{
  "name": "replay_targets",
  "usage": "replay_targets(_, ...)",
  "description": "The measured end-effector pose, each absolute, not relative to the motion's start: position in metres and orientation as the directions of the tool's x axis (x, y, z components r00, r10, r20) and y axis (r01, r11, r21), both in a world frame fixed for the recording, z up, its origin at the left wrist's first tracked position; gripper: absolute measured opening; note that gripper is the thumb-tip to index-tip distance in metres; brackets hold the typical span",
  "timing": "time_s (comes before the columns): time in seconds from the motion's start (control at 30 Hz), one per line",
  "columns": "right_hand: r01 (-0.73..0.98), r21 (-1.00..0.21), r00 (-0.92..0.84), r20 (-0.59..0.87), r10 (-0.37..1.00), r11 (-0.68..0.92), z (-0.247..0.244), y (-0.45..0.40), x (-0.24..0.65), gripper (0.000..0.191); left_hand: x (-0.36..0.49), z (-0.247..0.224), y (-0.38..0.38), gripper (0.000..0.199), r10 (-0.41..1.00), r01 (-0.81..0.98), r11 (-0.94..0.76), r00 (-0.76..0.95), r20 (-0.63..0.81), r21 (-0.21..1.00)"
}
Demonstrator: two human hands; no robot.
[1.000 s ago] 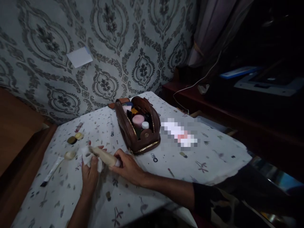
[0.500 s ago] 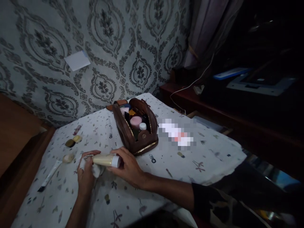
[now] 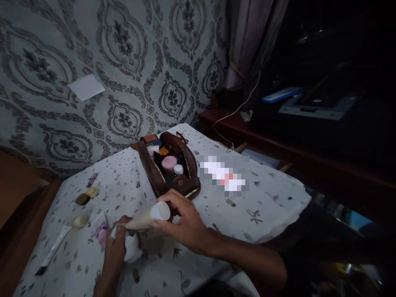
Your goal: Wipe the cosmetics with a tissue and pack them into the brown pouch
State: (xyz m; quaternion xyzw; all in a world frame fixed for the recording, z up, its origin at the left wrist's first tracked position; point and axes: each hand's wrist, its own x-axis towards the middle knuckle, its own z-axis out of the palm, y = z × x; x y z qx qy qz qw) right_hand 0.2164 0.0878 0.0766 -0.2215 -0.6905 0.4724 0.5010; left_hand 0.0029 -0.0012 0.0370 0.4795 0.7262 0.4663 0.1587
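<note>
A cream tube with a white cap (image 3: 145, 218) is tilted between my hands, its capped end up and to the right. My right hand (image 3: 185, 218) pinches it near the cap. In my left hand (image 3: 116, 247) is a white cloth (image 3: 132, 247), wrapped against the tube's lower end. Just beyond my right hand stands an unzipped brown bag (image 3: 151, 173), which holds a pink round jar (image 3: 169, 163), a small white-capped item (image 3: 178, 168) and other items. To the left of my left hand lies a purple and white tube (image 3: 100, 229).
On the left of the patterned cloth (image 3: 229, 231) lie a slim white tube (image 3: 55, 247), a pale round item (image 3: 79, 220), and a yellow and dark round pair (image 3: 87, 196). A blurred-out item (image 3: 224, 173) lies right of the bag. The papered wall (image 3: 123, 74) rises behind.
The view has shifted. My right hand has turned the cream tube so its cap end shows more. The purple and white tube now shows beside my left hand.
</note>
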Motion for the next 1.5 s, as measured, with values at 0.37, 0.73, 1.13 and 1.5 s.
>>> replay_targets(0.37, -0.217, -0.794, 0.080, 0.565, 0.821, 0.568, 0.137, 0.148, 0.284, 0.028, 0.017, 0.042, 0.005, 0.049, 0.924, 0.309, 0.132, -0.383, -0.004, 0.942)
replay_targets(0.73, -0.176, -0.813, -0.108, 0.577, 0.809, 0.556, 0.146, 0.182, 0.264, 0.038, 0.003, 0.031, 0.012, 0.055, 0.958, 0.486, 0.141, -0.286, 0.005, 0.863)
replay_targets(1.13, -0.434, -0.812, -0.025, 0.444, 0.896, 0.390, 0.138, 0.188, 0.261, 0.036, 0.013, 0.038, 0.014, 0.049, 0.970, 0.486, 0.141, -0.243, -0.022, 0.862)
replay_targets(1.5, -0.717, -0.615, -0.545, 0.202, 0.814, -0.328, 0.136, 0.185, 0.252, 0.029, 0.014, 0.039, 0.014, 0.048, 0.974, 0.473, 0.158, -0.220, -0.058, 0.867)
